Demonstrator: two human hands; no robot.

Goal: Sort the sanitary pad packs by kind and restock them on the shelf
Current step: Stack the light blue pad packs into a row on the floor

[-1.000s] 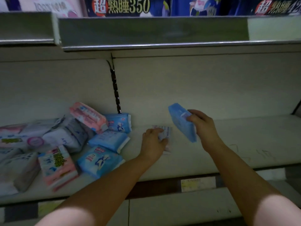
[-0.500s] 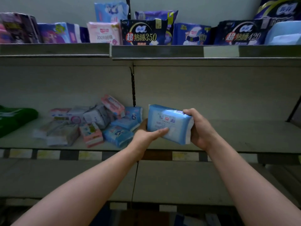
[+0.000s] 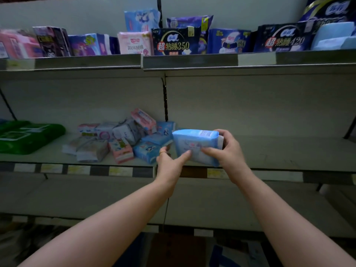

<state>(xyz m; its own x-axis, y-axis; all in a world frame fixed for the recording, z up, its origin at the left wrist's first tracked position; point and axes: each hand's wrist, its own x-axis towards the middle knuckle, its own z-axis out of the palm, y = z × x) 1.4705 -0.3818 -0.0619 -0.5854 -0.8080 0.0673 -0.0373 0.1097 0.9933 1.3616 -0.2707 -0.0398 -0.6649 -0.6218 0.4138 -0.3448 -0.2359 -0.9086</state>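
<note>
In the head view, both hands hold one blue pack [image 3: 196,146]. A second ago only the right hand [image 3: 227,151] had it, tipped up on its end. The left hand [image 3: 169,166] was down on the shelf, on a small pack. Now the left hand has let that one go and come up to help. Its thumb presses on the front of the blue pack, and its other fingers go behind. The right hand's fingers curl over the pack's right end, with its thumb on the front. The pack now lies on its long side, with its front facing the person.

The blue pack is up in the air in front of the middle shelf [image 3: 279,157]. It looks like it is not resting on it. It is just to the right of the messy heap of packs [image 3: 123,139]. That heap has pink, blue and white ones all mixed up.

I think the person is looking at the pack to see what kind it is. The right part of the middle shelf is bare, so it may go there. The heap is not sorted yet, so most of the job is left. The top shelf [image 3: 192,60] holds many packs standing in a row.
</note>
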